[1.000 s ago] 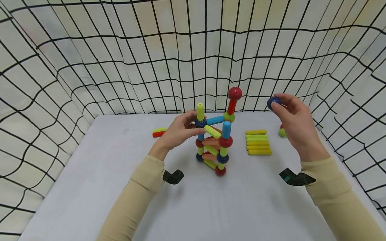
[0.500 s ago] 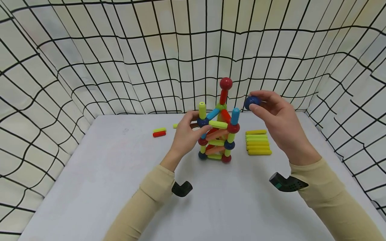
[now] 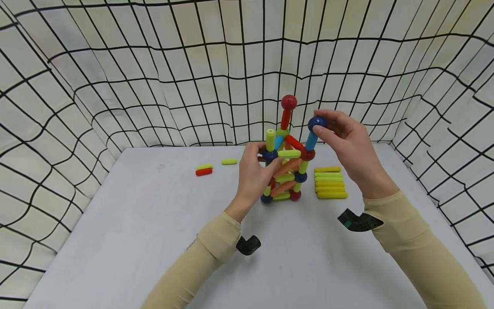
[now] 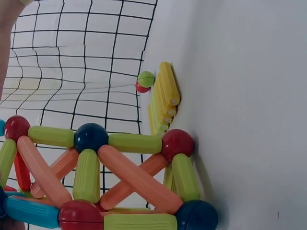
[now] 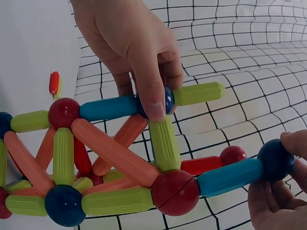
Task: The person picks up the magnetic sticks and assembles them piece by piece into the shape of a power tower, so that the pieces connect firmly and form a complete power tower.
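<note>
A tower of coloured rods and balls (image 3: 284, 177) stands upright on the white table. My left hand (image 3: 254, 174) grips the dark blue ball (image 3: 269, 156) at its upper left corner, thumb in front. A green rod (image 3: 270, 139) rises from that ball. My right hand (image 3: 349, 148) pinches another blue ball (image 3: 317, 123) between thumb and fingers. This ball sits at the top of the upright light blue rod (image 3: 311, 140), which stands on a red ball (image 5: 175, 192). At the back, a red rod topped by a red ball (image 3: 289, 102) sticks up highest.
A row of yellow and green rods (image 3: 331, 183) lies right of the tower. Short green and red rods (image 3: 203, 171) and a lone green rod (image 3: 229, 161) lie to the left. Green and red balls (image 4: 146, 79) rest beyond the row. Black netting surrounds the table (image 3: 127, 223).
My right hand has carried the blue ball leftward onto the light blue rod's top. My left hand has turned the tower and shifted it slightly right and back.
</note>
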The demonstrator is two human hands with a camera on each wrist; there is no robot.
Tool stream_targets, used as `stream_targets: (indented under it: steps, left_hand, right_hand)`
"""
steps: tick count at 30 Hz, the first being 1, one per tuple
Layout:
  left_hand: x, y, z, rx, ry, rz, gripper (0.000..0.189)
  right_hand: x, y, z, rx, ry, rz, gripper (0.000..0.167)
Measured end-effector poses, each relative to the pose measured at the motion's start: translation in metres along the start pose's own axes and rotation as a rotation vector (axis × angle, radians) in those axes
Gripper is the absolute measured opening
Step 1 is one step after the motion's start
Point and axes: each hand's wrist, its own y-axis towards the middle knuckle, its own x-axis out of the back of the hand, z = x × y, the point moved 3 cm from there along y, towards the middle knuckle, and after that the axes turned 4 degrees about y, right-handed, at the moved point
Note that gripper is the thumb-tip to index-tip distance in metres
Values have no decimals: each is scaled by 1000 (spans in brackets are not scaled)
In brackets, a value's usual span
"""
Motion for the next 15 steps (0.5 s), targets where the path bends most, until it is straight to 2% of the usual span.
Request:
stream_targets:
  steps: [5, 10, 15]
  left_hand:
    - [-4, -1, -2, 13, 17, -14, 41]
    - [-2, -1, -2, 3, 13, -31, 40]
    - [0, -3, -1, 4, -4, -16, 40]
  right_hand:
    - [3, 6, -6, -21, -2, -8, 45]
    - [4, 7, -7, -15, -3, 15, 45]
    - [7, 5, -13, -3, 5, 47, 46]
